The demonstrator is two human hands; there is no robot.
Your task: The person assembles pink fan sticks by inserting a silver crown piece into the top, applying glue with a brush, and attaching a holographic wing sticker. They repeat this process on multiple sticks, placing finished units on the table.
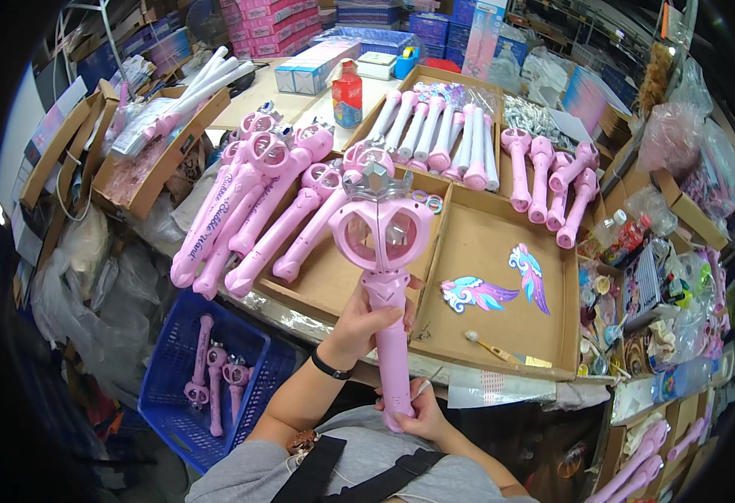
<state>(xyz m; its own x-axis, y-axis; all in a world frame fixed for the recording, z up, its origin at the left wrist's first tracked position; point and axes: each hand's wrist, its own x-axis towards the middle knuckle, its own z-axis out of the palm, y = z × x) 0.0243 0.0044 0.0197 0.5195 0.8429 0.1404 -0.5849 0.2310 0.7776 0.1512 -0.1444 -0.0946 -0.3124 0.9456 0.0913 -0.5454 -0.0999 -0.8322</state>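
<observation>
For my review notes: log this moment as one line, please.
left hand: grips pink wand mid-handle | right hand: holds handle base | wand: upright over cardboard tray | tray: two wing stickers, brush

The right hand (422,415) is mostly tucked behind the base of the pink wand (384,251), so only a few fingers show, and the left hand (367,318) covers part of the handle from behind. Down in the blue basket (175,369), the wands lying there are too small to make out their tops. At the lower right corner more pink wands (644,457) run off into the dark rim, cut short.
</observation>
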